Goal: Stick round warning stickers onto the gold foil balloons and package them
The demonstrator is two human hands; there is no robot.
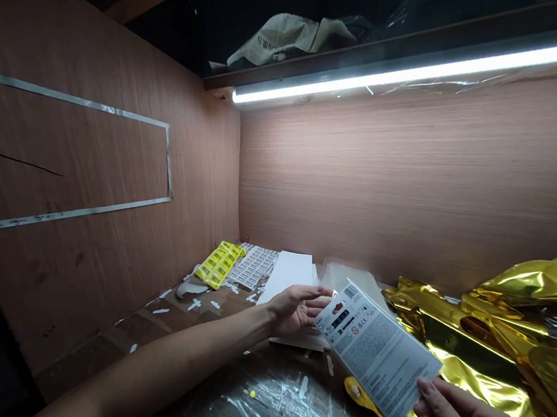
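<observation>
My right hand [460,413] pinches the lower right corner of a printed cardboard hang-tab package [377,355], thumb on top. The package is held tilted, with a barcode, dense grey text and a hang hole showing on its face. What is on its other side is hidden. My left hand [297,311] is palm up with its fingers apart, close to the package's upper left end; whether they touch it I cannot tell. Under the package, a yellow-gold rounded piece [358,393] shows in part.
Shiny gold foil bags [494,337] lie heaped on the right. Behind my left hand are white cards [291,273], yellow barcode sticker sheets [220,265] and a white label sheet [255,266]. Paper scraps dot the film-covered table [257,409]. A tube light [422,71] hangs above.
</observation>
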